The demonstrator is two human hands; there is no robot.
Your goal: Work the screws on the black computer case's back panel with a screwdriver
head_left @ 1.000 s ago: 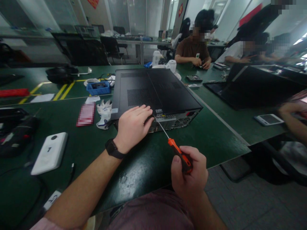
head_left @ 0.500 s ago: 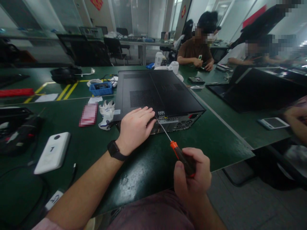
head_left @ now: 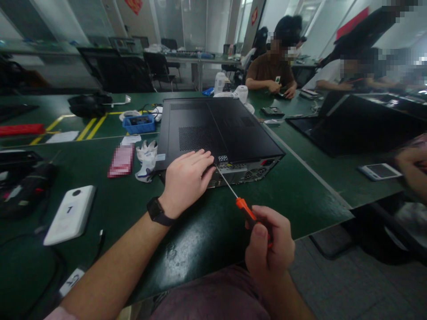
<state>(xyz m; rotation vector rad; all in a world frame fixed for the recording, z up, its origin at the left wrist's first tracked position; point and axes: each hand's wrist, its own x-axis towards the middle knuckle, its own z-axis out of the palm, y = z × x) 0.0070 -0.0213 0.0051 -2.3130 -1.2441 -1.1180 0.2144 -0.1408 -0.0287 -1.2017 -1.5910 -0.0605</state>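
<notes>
A black computer case (head_left: 233,126) lies flat on the green table, its rear panel with a fan grille facing me. My left hand (head_left: 188,175) rests over the near edge of the case, fingers stretched out and lying flat on top, thumb lower by the rear panel. In my right hand (head_left: 271,242) is a screwdriver (head_left: 245,207) with an orange and black handle, gripped in closed fingers. Its thin shaft slants up to the rear edge of the case, close to my left thumb and index finger. The contact spot of the tip is too small to make out.
Left of the case lie a white glove (head_left: 147,161), a pink packet (head_left: 121,159), a blue bin (head_left: 138,124) and a white power bank (head_left: 69,215). To the right are a black laptop (head_left: 353,124) and a phone (head_left: 380,171). A person (head_left: 271,66) works across the table.
My right thumb and fingers have shifted around the screwdriver handle, turning it. The shaft stays at the case edge. My left hand keeps its place on the case.
</notes>
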